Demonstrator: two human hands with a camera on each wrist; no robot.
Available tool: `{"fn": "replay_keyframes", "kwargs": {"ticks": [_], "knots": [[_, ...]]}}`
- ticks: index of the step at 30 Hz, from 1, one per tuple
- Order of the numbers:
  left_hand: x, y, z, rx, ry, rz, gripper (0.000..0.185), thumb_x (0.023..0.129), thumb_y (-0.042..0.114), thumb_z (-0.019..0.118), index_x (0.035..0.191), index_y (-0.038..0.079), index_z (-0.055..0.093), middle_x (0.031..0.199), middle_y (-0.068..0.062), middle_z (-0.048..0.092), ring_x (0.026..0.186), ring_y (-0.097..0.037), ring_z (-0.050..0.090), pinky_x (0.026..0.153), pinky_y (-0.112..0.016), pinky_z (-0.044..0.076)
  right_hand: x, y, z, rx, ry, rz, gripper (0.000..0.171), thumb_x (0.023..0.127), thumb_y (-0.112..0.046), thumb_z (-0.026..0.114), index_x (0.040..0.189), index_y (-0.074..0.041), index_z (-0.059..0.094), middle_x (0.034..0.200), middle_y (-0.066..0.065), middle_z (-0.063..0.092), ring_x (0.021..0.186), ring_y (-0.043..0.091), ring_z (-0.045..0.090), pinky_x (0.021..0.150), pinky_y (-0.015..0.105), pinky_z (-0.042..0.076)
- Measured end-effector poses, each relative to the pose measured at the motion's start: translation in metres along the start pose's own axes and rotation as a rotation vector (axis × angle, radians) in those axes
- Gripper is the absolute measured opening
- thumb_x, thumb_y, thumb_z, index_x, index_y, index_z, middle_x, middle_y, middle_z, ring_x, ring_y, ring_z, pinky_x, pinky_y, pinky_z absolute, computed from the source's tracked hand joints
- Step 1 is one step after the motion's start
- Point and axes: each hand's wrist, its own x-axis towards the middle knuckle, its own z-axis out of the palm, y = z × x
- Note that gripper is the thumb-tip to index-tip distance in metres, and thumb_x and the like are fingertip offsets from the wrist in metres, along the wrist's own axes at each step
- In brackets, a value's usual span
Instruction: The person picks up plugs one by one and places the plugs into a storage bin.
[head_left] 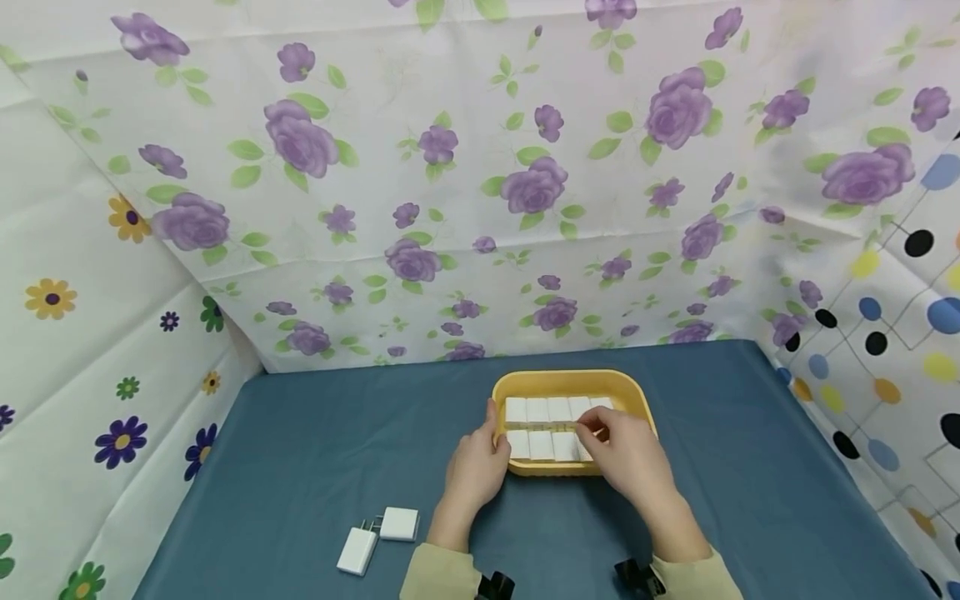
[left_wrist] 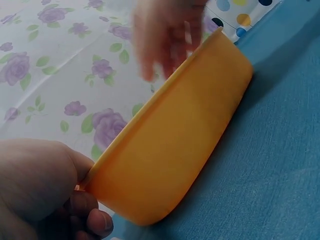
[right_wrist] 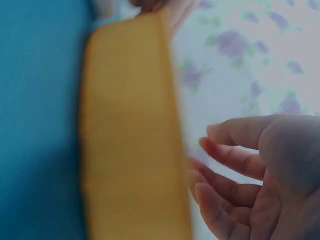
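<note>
On blue table — yellow tray (head_left: 633,393) packed with white chargers (head_left: 538,410).

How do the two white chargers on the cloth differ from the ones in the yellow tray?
The two loose chargers lie scattered and askew on the blue cloth, prongs showing on one; the tray chargers sit packed in two neat rows inside the yellow tray. Both sets are white blocks.
</note>
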Motion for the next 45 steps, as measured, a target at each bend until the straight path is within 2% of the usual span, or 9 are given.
{"fn": "replay_keyframes", "kwargs": {"ticks": [6,11,16,24,27,30,34,37,45], "knots": [[0.001,0.002,0.004,0.004,-0.025,0.001,0.065,0.109,0.017,0.056,0.167,0.003,0.032,0.056,-0.002,0.048,0.043,-0.016,0.035,0.046,-0.035,0.028,0.002,-0.042,-0.007,0.022,-0.012,-0.147,0.007,0.102,-0.029,0.076,0.103,-0.023,0.08,0.086,-0.013,0.071,0.078,0.007,0.064,0.07,0.036,0.055],[0.0,0.004,0.006,-0.008,-0.03,0.001,0.064,0.11,0.02,0.057,0.167,0.003,0.033,0.057,-0.002,0.049,0.043,-0.016,0.037,0.046,-0.035,0.029,0.003,-0.051,-0.012,0.043,-0.076,-0.101,0.01,0.102,-0.03,0.075,0.105,-0.022,0.079,0.086,-0.012,0.071,0.076,0.007,0.062,0.069,0.034,0.055],[0.001,0.004,0.004,-0.014,-0.029,-0.003,0.064,0.111,0.021,0.056,0.168,0.005,0.032,0.055,0.0,0.047,0.041,-0.015,0.033,0.045,-0.034,0.027,-0.006,-0.025,-0.015,0.046,-0.079,-0.032,0.012,0.103,-0.03,0.074,0.108,-0.021,0.08,0.085,-0.011,0.07,0.076,0.008,0.061,0.067,0.035,0.053],[-0.002,-0.001,0.0,0.002,-0.017,-0.022,0.064,0.11,0.021,0.056,0.168,0.005,0.033,0.063,-0.007,0.058,0.046,-0.017,0.042,0.048,-0.036,0.032,-0.014,0.038,-0.025,-0.002,0.115,0.099,0.035,0.105,-0.028,0.07,0.134,-0.009,0.073,0.112,0.013,0.071,0.095,0.031,0.069,0.072,0.049,0.056],[-0.002,-0.002,-0.002,0.011,-0.019,-0.023,0.064,0.111,0.022,0.056,0.168,0.005,0.033,0.06,-0.004,0.054,0.045,-0.017,0.04,0.047,-0.036,0.03,-0.013,0.055,-0.028,-0.012,0.079,0.152,0.046,0.105,-0.026,0.068,0.146,-0.005,0.063,0.12,0.021,0.066,0.099,0.035,0.066,0.074,0.05,0.055],[0.0,-0.002,-0.008,0.024,-0.035,-0.007,0.065,0.111,0.025,0.056,0.168,0.005,0.033,0.058,-0.002,0.049,0.046,-0.016,0.037,0.047,-0.036,0.028,-0.01,0.065,-0.028,0.003,0.004,0.182,0.054,0.105,-0.022,0.066,0.154,-0.004,0.054,0.111,0.019,0.066,0.085,0.031,0.064,0.065,0.045,0.052],[-0.002,-0.005,-0.023,0.022,-0.079,0.049,0.066,0.112,0.032,0.056,0.168,0.006,0.032,0.06,0.001,0.048,0.046,-0.015,0.038,0.047,-0.033,0.03,-0.008,0.072,-0.027,0.025,-0.043,0.21,0.06,0.105,-0.021,0.065,0.159,-0.005,0.047,0.085,0.009,0.06,0.063,0.023,0.053,0.055,0.038,0.042],[-0.007,-0.011,-0.044,0.039,-0.103,0.1,0.067,0.113,0.034,0.056,0.168,0.007,0.032,0.068,0.002,0.052,0.052,-0.013,0.044,0.051,-0.031,0.035,-0.008,0.076,-0.028,0.044,-0.061,0.227,0.061,0.107,-0.025,0.063,0.162,-0.007,0.045,0.074,0.006,0.052,0.056,0.022,0.047,0.052,0.036,0.037],[-0.045,-0.047,-0.105,0.196,-0.095,0.151,0.07,0.104,0.03,0.073,0.165,0.01,0.044,0.12,-0.01,0.063,0.1,-0.025,0.062,0.077,-0.041,0.048,-0.009,0.08,-0.04,0.085,-0.119,0.253,0.059,0.114,-0.035,0.048,0.168,-0.015,0.039,0.07,0.006,0.05,0.055,0.023,0.045,0.051,0.036,0.035]]}}
